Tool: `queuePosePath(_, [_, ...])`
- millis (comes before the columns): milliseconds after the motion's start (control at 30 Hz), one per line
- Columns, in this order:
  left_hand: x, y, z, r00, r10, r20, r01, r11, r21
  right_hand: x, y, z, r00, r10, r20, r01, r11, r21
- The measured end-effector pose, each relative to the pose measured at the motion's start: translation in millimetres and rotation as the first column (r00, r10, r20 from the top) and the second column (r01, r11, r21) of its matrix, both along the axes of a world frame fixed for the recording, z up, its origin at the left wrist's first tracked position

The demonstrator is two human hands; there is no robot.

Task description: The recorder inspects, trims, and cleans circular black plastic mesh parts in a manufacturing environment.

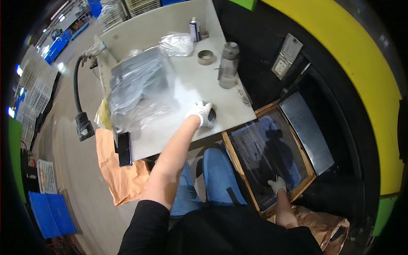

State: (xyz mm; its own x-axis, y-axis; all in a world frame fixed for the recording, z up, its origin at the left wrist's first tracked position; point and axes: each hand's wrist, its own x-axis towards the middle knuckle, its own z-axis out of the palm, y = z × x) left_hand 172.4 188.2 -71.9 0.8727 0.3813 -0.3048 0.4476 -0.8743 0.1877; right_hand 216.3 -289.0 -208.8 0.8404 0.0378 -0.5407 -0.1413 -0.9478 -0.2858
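Clock from the worker:
- Right hand (278,185), 2 o'clock: gloved, over wooden frame (240,171); can't tell if fingers grip anything.
- Left hand (200,114), 12: gloved, on counter (233,108), fingers curled round dark dotted piece (212,117).
- Plastic-covered grey item (142,76), 11, on counter.
- Bottle (229,66), 12, upright; tape roll (205,57) beside it.
- Spray can (194,29), 12, farthest.

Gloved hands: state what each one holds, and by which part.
The left hand appears to hold a dark, dotted piece around its left side. A thin thing shows at the right hand; whether it is held cannot be told.
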Motion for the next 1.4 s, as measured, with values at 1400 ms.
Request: queuePosePath(1400, [-161, -108, 84, 0.554, 0.828, 0.09, 0.317, -0.11, -0.942, -38, 223, 232, 0.59, 0.424, 0.687, -0.801, 0.201, 0.564])
